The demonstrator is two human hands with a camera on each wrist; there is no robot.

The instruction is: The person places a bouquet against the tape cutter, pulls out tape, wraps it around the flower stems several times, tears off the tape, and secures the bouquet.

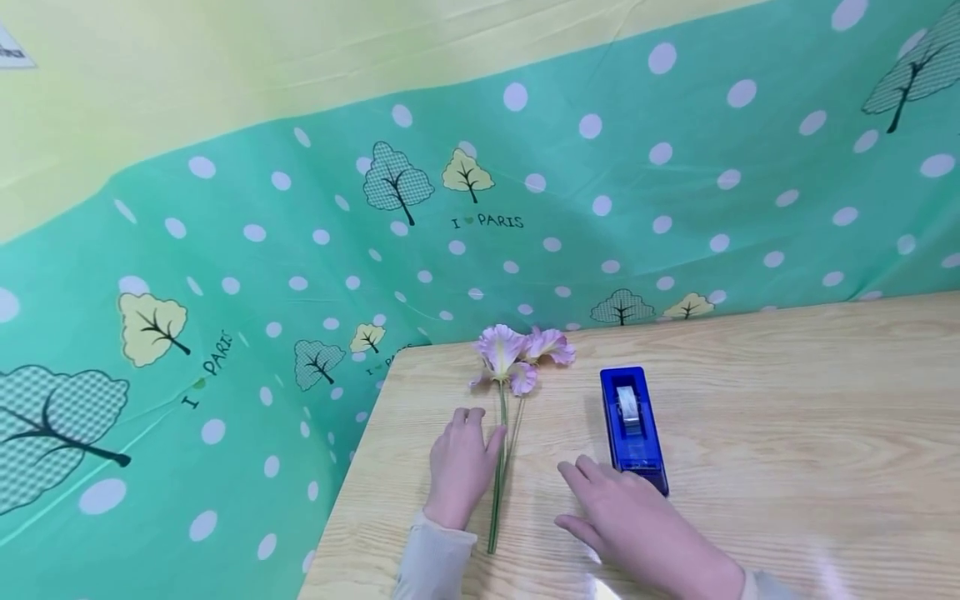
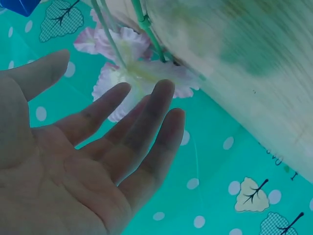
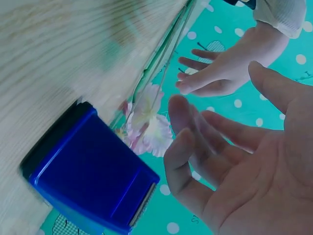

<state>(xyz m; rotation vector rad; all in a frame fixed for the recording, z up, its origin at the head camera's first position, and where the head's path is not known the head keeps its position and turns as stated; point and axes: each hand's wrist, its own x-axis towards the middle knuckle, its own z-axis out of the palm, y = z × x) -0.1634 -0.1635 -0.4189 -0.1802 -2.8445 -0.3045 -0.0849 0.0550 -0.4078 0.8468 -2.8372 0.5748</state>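
Note:
Two artificial flowers with pink-purple petals [image 1: 501,350] and long green stems [image 1: 498,483] lie together on the wooden table. My left hand [image 1: 461,467] hovers beside the stems on their left, thumb toward them, fingers loosely spread and holding nothing. In the left wrist view the left palm [image 2: 73,181] is bare, the petals [image 2: 120,44] beyond the fingertips. A blue tape dispenser [image 1: 633,429] with a roll of clear tape stands right of the flowers. My right hand [image 1: 630,521] is just in front of the dispenser's near end, fingers relaxed, its palm bare in the right wrist view.
The light wooden table [image 1: 810,417] stretches to the right. Behind it and along its left side hangs a green cloth [image 1: 637,192] with white dots and printed trees, yellow above. A white label [image 1: 13,52] shows at the upper left.

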